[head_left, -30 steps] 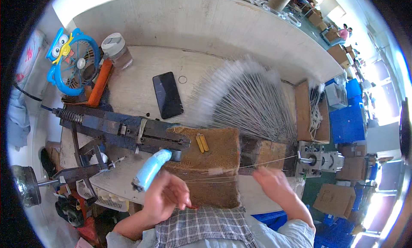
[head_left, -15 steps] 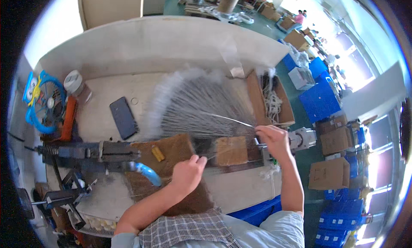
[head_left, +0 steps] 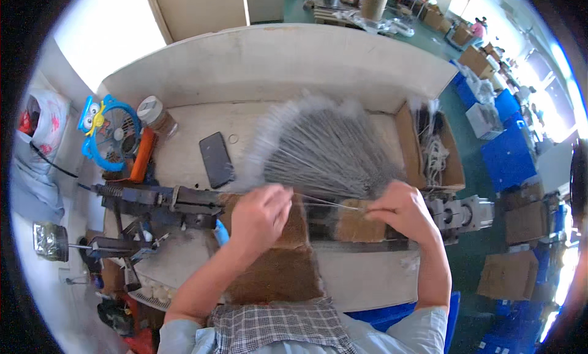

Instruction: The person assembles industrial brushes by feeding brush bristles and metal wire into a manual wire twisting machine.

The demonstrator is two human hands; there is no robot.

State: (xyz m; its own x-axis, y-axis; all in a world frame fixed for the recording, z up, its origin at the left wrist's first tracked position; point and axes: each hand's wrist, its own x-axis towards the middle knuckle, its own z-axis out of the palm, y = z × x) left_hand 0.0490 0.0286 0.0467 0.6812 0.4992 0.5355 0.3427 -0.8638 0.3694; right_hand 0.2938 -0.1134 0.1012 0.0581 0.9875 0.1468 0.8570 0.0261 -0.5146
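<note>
A thin pale strand (head_left: 331, 203) runs between my two hands, slightly slanted, above a dark metal bar fixture. My right hand (head_left: 405, 210) pinches its right end between thumb and fingers, over the right part of the fixture. Close to the strand's left end are the closed fingers of my left hand (head_left: 262, 218), above a brown pad; slight blur hides the exact grip. Just beyond my hands, a large fan of thin grey strands (head_left: 331, 148) with whitish, blurred tips lies on the table. Under the held strand sits a small tan block (head_left: 361, 222).
A black phone (head_left: 216, 159), a blue fan (head_left: 113, 133) and a lidded jar (head_left: 156, 115) stand at the left. The dark fixture (head_left: 162, 201) spans the table's width. An open cardboard box (head_left: 450, 158) with white cords is at the right. A pale board (head_left: 275, 63) closes the back.
My left hand has moved up and away from me, to the strand's left end. The held strand's right end is lower, now over the fixture. The whole view has shifted, moving the scene rightward.
</note>
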